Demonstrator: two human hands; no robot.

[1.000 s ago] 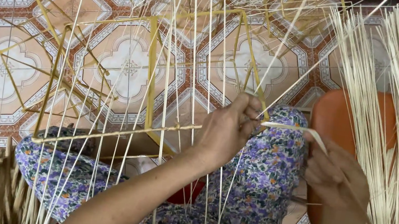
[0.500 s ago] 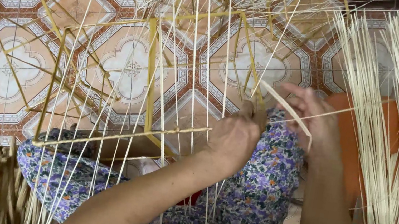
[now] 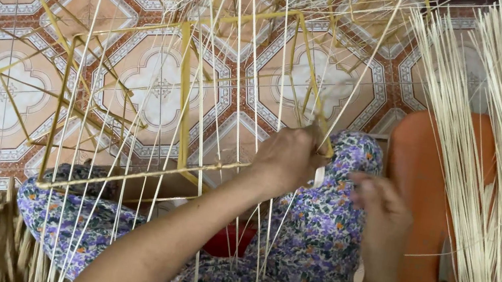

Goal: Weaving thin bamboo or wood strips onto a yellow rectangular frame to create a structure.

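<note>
Mid-weave, centre frame: left hand point(image 3: 288, 160) fingers pinch a pale reed strip point(image 3: 319, 175) at the yellow frame point(image 3: 185, 90) corner; right hand point(image 3: 381, 212), blurred, grip unclear, must pull it taut.

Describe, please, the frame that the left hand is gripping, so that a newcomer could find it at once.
Above the patterned floor tiles and floral lap, the left hand grips a yellow box-shaped frame. Unlike the loose pale strips heaped at right, its thick bars form rigid rectangles.
</note>
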